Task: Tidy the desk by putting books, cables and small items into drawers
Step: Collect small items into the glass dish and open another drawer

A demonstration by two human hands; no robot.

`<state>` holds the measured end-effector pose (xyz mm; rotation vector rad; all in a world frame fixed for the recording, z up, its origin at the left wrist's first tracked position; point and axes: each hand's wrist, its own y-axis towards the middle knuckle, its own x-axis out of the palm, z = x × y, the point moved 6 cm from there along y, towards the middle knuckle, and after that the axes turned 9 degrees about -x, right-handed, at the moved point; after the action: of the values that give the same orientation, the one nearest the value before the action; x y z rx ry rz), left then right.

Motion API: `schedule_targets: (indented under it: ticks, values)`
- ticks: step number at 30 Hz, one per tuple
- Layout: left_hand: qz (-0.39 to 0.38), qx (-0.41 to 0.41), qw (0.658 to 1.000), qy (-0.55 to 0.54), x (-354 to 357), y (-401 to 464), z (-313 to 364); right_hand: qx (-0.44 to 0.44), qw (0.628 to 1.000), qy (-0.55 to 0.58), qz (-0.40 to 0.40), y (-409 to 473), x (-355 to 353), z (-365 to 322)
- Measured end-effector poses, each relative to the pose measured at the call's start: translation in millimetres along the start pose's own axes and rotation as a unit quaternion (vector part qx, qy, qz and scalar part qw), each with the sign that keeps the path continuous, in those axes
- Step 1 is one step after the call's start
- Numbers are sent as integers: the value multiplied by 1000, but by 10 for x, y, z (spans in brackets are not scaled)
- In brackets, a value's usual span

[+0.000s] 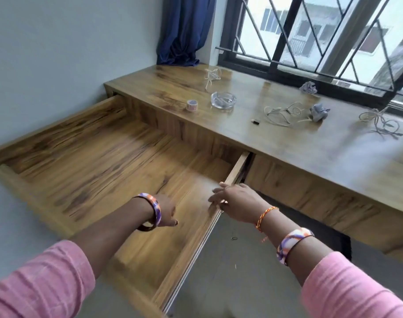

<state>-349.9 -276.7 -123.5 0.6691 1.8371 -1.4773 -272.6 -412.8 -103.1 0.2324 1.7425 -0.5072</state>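
Observation:
The left drawer (pixel 58 210) of the wooden desk (pixel 276 143) stands pulled far out, with nothing inside it. My left hand (pixel 166 212) hangs over the drawer's floor, fingers pointing down and mostly hidden, holding nothing. My right hand (pixel 235 200) rests with relaxed fingers on the top edge of the drawer's right side wall. On the desktop lie a tape roll (pixel 191 104), a white cable (pixel 280 113), a small black item (pixel 255 121), a tangled cable (pixel 381 123) at the far right and a white cord (pixel 212 76) at the back.
A glass ashtray (pixel 223 100) sits next to the tape roll. Crumpled grey wads (pixel 318 112) (pixel 308 87) lie near the window. A blue curtain (pixel 184 31) hangs in the corner. The right drawer front (pixel 287 187) is closed. A small ring (pixel 234 238) lies on the floor.

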Motion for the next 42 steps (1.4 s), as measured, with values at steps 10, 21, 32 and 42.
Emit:
schedule_targets:
  ticks: [10,21,32,42]
  values:
    - [-49,-21,973,-225,-699,699,713,-144,988,-49,-5,376,-186,1056]
    - [31,-38,928,-370,-1699,1525,341,-143,951,240,130,973,-775,1778]
    - [207,-191,689,-667,-2837,2942,-46,68,922,322,202,1945,-1335,3128]
    - [287,-193,701,-624,-2586,2353,-53,125,883,409,193,2114,-1229,2992]
